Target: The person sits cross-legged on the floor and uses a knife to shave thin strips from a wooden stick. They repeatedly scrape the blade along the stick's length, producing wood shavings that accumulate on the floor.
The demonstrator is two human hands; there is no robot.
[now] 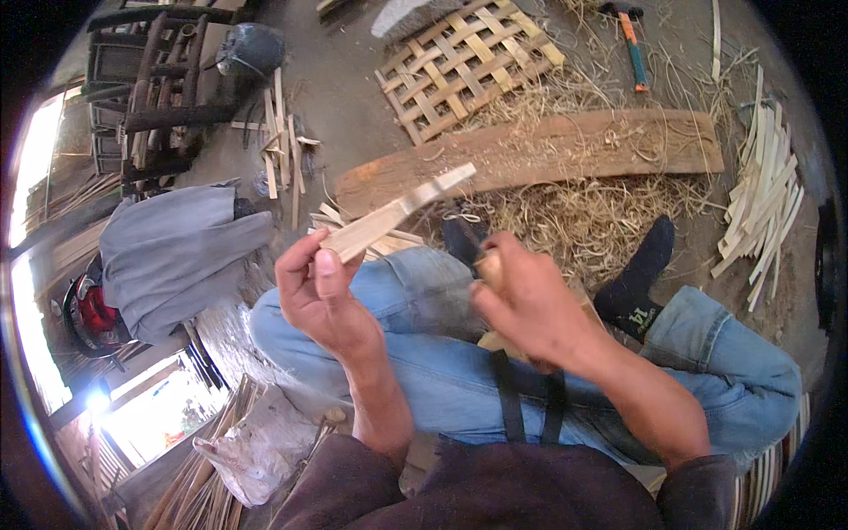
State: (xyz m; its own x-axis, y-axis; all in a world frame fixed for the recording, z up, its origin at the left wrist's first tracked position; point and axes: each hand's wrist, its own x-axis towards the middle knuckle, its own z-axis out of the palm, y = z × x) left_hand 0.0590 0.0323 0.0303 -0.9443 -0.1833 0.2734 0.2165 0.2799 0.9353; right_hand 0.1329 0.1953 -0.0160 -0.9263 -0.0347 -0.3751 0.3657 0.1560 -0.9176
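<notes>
Between the thumb and fingers of my left hand [331,291] is a pale bamboo strip [380,225], its far end pointing up and to the right. My right hand [539,305] is closed around the light wooden handle of a knife [488,268]. The dark blade is blurred and partly hidden, and it lies to the right of the strip, seemingly apart from it. Both hands are above my legs in blue jeans [424,371]. Beyond them a long wooden board [574,146] lies across a heap of thin shavings [574,212].
A woven lattice panel [468,66] lies beyond the board, with a hammer [632,53] to its right. A pile of pale strips [764,185] is at far right. At left are a grey cloth [177,252], a dark pole frame [168,75] and a whitish plastic bag [265,446].
</notes>
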